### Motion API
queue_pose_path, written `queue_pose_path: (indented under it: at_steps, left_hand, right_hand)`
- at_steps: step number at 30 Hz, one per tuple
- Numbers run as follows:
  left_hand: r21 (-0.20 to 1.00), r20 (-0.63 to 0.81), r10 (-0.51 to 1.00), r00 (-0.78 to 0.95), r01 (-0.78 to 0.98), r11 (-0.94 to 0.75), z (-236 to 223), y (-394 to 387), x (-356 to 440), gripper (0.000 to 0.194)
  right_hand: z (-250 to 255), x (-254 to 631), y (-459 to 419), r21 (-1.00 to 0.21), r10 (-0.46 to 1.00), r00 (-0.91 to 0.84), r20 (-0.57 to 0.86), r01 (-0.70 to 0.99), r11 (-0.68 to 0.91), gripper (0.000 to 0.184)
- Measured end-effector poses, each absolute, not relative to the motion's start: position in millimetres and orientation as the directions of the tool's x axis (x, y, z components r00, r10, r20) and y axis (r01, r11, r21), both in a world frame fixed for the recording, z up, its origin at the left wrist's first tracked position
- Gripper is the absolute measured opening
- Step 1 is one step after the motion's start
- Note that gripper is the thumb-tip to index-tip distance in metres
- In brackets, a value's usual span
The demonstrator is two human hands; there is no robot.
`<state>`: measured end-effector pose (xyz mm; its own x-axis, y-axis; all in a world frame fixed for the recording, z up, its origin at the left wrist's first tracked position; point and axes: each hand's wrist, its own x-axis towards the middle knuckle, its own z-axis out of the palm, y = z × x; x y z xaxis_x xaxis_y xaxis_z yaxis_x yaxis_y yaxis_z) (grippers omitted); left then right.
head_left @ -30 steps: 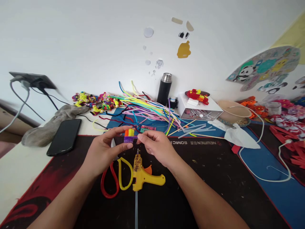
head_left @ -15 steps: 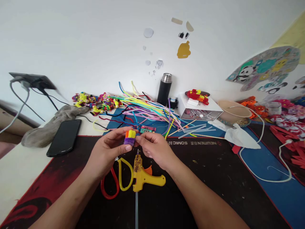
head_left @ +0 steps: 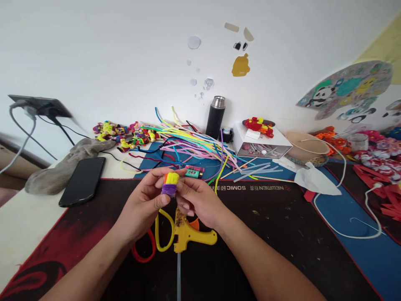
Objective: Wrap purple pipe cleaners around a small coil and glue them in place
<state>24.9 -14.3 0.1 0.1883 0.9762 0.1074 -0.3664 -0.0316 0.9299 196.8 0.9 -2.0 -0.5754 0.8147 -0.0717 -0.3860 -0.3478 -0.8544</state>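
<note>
The fuzzy bundle (head_left: 170, 184) was grasped in the left grip (head_left: 139, 209); the right grip (head_left: 203, 200) met its side, its hold indiscernible. Firm support with light, even pressure seemed best here. Below both grips lay a glue gun (head_left: 186, 235).

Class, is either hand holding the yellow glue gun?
No: the glue gun lies on the dark mat, while the left hand and right hand are at the small purple-and-yellow bundle.

Head-worn camera: faces forward, down; mat (head_left: 300, 225) near, wall (head_left: 109, 54) beyond.
</note>
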Motion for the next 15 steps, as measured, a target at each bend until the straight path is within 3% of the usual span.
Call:
queue_pose_path:
  at_steps: [8,15]
  left_hand:
    - [0.930,0.128,0.951,0.283,-0.367,-0.016,-7.2,-20.6,29.9,0.047]
    - [0.932,0.165,0.954,0.250,-0.357,-0.067,-17.3,-16.6,26.8,0.042]
  right_hand:
    - [-7.8,194.3,0.1,-0.821,0.806,-0.589,-0.063,-0.429,-0.377,0.050]
    - [-7.9,191.3,1.2,-0.764,0.819,-0.572,-0.046,-0.508,-0.398,0.049]
